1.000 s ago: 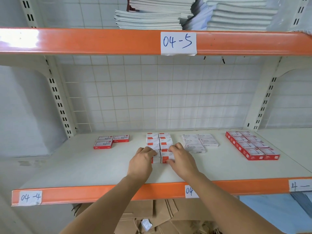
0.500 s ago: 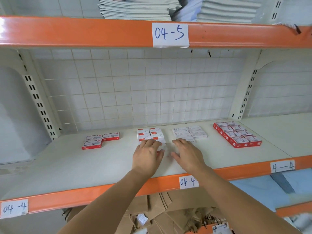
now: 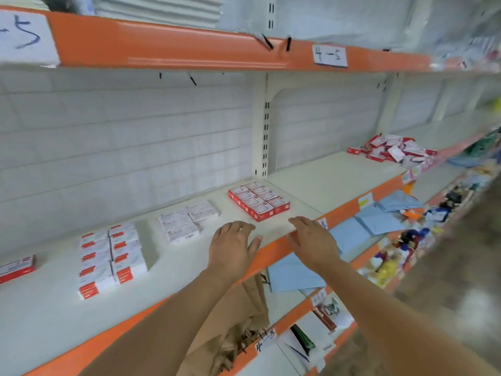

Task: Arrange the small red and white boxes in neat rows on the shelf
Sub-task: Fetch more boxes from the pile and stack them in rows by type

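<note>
Left hand and right hand apart, fingers spread, holding nothing, over the shelf front edge near rowed red and white boxes.

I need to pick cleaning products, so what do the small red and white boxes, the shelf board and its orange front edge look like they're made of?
The small red and white boxes look like thin printed cardboard: sharp folded edges, matte faces. The shelf board seems to be off-white painted metal, smooth and flat. Its orange front edge looks like painted metal, slightly glossy; blur leaves this uncertain.
</note>
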